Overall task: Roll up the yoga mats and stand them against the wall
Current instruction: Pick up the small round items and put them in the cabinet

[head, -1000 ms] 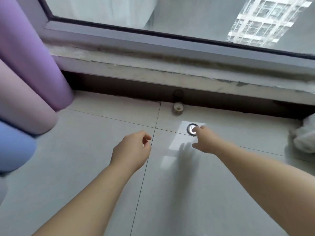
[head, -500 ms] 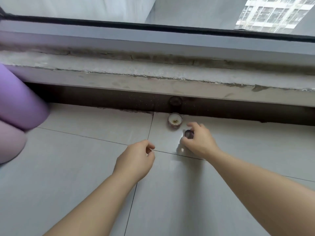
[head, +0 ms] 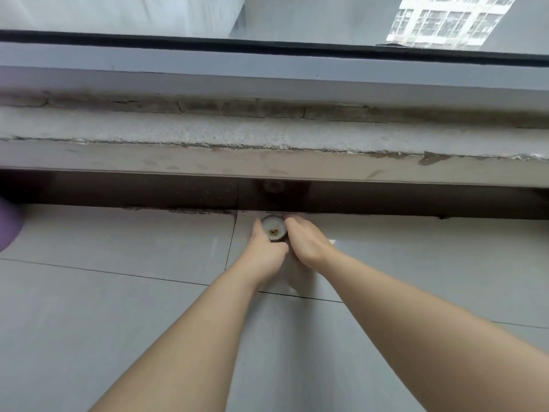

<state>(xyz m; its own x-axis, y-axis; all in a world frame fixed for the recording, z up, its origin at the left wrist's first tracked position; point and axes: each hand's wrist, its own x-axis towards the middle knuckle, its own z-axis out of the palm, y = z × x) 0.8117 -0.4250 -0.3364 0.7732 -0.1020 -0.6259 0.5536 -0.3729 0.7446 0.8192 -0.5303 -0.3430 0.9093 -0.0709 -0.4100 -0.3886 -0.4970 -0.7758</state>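
Note:
Only the rounded end of one rolled purple yoga mat (head: 7, 230) shows, at the far left edge on the floor. My two hands meet at a small round white cap (head: 273, 230) that sits on the tile just in front of the dark recess under the window sill. My left hand (head: 264, 254) curls around the cap's left and near side. My right hand (head: 309, 243) presses against its right side with fingers bent down. What lies under my right palm is hidden.
Grey floor tiles (head: 118, 307) run up to a dark recess (head: 148, 190) under a rough concrete window sill (head: 267, 132). Above it are a grey window frame and glass (head: 297, 13), with a building outside.
The view has moved closer to the window and rightward, so the mats have slid almost out of sight. Both hands moved forward from the small dark disc to the white cap and closed on it.

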